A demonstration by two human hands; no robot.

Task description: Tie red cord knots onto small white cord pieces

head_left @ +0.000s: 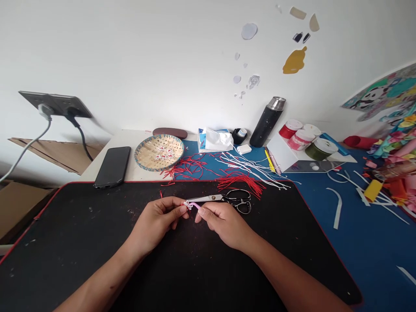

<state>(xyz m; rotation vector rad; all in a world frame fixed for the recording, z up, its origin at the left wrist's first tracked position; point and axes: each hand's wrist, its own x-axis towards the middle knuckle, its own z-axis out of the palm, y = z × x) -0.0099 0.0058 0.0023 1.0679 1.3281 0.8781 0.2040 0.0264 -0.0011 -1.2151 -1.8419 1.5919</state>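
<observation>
My left hand (162,220) pinches a small white looped cord knot (188,205) with a bit of red by it, between thumb and fingers. Closed around a slim pink tool with a curved tip (195,205) is my right hand (224,220); the tip touches or nearly touches the knot. Most of the tool is hidden in the fingers, so I cannot tell whether it is tweezers. Just behind both hands lie black-handled scissors (217,198), their blades pointing left. All this is above a black mat (195,268) with red edging.
Red cords (242,184) and white cords (253,167) lie behind the scissors. A woven basket (159,152) holds several small red-and-white knots. Around it are a phone (113,167), a tissue pack (214,141), a black flask (267,123) and thread spools (300,141) on a white box.
</observation>
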